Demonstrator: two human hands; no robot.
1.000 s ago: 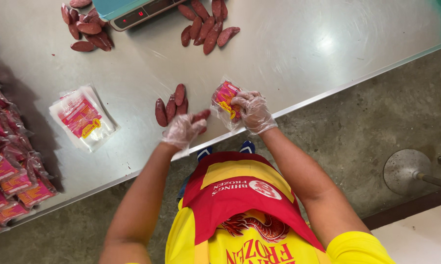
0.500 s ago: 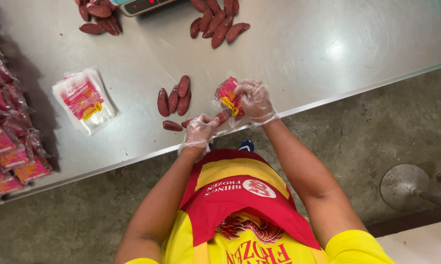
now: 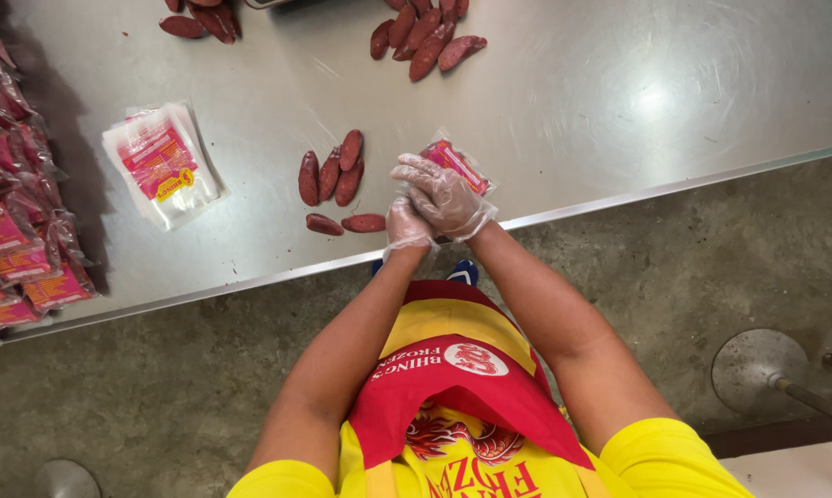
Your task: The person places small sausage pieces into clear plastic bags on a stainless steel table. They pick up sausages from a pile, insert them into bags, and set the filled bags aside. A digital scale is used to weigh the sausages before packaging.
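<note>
Nearest the body, our gloved left hand (image 3: 407, 226) and right hand (image 3: 445, 198) meet at the table edge (image 3: 619, 194). The right hand is closed around a small clear pouch with a red label (image 3: 455, 161), which sticks out past the fingers, long axis running up-left to down-right. The left hand presses against the right from below; whether its fingers pinch the pouch or anything else we cannot tell.

Just left of the hands lie two loose dark red sausages (image 3: 347, 223), lengthwise along the edge, nearer the left hand. Beyond them, three more sausages (image 3: 331, 173) lie side by side, roughly upright. Nothing lies between hands and sausages.

Farther left: a stack of empty pouches (image 3: 162, 166), then filled packs (image 3: 10, 221). Far side: two sausage heaps (image 3: 425, 37), (image 3: 199, 20).
</note>
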